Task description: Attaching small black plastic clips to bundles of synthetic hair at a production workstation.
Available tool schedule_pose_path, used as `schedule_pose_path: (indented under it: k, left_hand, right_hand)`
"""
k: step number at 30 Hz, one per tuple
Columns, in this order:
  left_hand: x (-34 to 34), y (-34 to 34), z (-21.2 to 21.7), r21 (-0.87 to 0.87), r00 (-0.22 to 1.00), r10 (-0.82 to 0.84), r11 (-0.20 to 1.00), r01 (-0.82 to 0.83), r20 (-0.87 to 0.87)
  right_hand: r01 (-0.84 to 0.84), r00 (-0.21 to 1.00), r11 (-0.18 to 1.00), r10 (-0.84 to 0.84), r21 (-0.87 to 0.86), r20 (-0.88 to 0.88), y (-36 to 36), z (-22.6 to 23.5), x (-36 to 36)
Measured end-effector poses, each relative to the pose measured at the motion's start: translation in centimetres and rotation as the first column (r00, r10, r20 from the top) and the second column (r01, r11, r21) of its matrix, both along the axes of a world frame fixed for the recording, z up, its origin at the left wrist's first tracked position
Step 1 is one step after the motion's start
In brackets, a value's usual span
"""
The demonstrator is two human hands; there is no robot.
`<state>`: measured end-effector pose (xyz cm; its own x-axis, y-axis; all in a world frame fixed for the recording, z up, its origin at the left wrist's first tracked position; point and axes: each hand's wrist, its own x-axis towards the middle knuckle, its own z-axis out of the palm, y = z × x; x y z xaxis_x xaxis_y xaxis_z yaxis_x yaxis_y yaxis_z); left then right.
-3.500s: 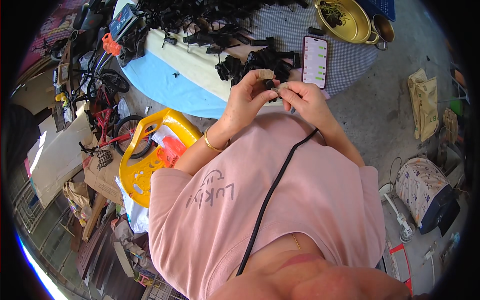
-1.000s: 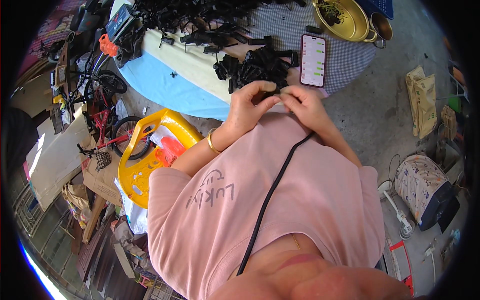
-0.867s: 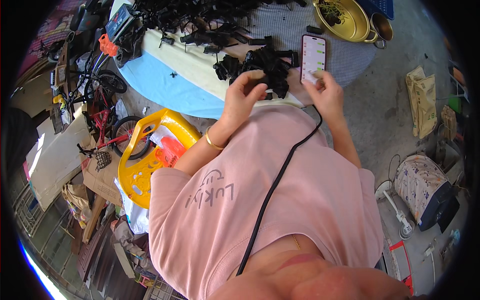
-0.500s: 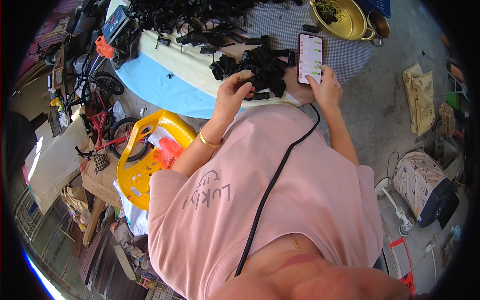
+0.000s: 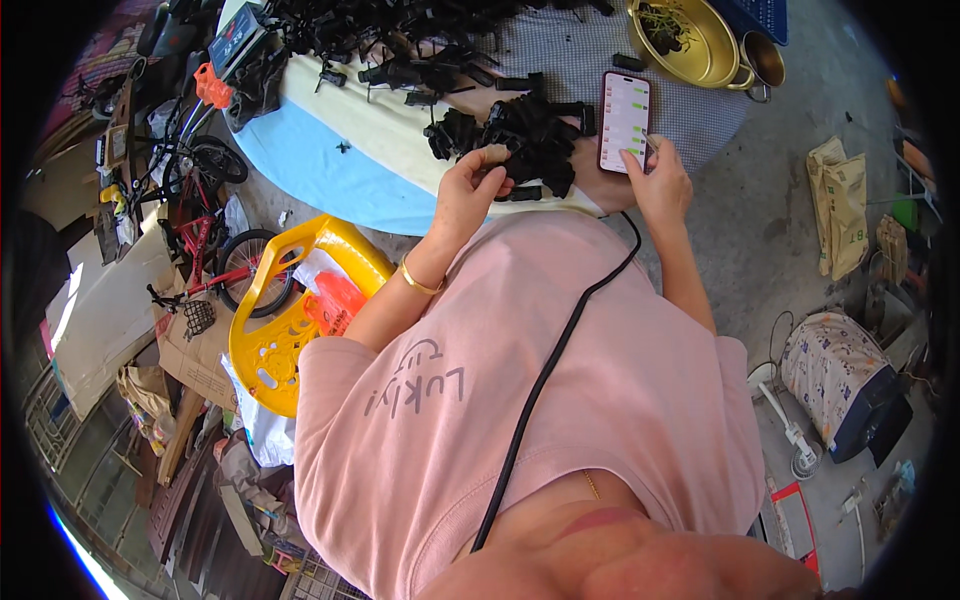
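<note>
Picking a black part while tapping the phone

The left hand [image 5: 470, 195] has its fingers pinched together on 1 piece at the near edge of the black parts pile [image 5: 525, 140] on the table [image 5: 330, 170]. The right hand [image 5: 660, 185] has its fingers loose, 1 finger touching the phone [image 5: 625, 120] lying flat just beside the pile. Best to lift slowly so no other pieces snag.

A slim upright phone with a lit white screen crossed by green and pink bars [image 5: 625, 122] lies on the far checked surface [image 5: 560, 60], while tan paper sacks [image 5: 840, 200] stand on the floor at right, and a flattened brown cardboard box [image 5: 195, 345] lies at left.
</note>
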<state>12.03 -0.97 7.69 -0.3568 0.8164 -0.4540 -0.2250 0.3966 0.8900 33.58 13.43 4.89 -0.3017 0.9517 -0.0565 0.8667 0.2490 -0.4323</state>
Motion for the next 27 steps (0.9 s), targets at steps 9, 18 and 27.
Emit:
schedule_pose_path:
  k: [9, 18, 27]
  left_hand:
    - [0.6, 0.7, 1.0, 0.0, 0.977, 0.031, 1.0, -0.031, 0.211]
    - [1.3, 0.1, 1.4, 0.002, 0.955, -0.178, 0.983, 0.183, 0.235]
    - [1.1, -0.1, 1.6, 0.059, 0.958, -0.248, 0.969, 0.242, 0.141]
  right_hand:
    - [-0.228, 0.906, 0.935, 0.101, -0.273, -0.411, -2.5, 3.1, -1.6]
    - [-0.526, 0.762, 0.734, 0.183, -0.43, -0.621, -3.9, 3.7, -4.2]
    - [-0.562, 0.751, 0.721, 0.239, -0.406, -0.615, -4.2, 4.4, -4.6]
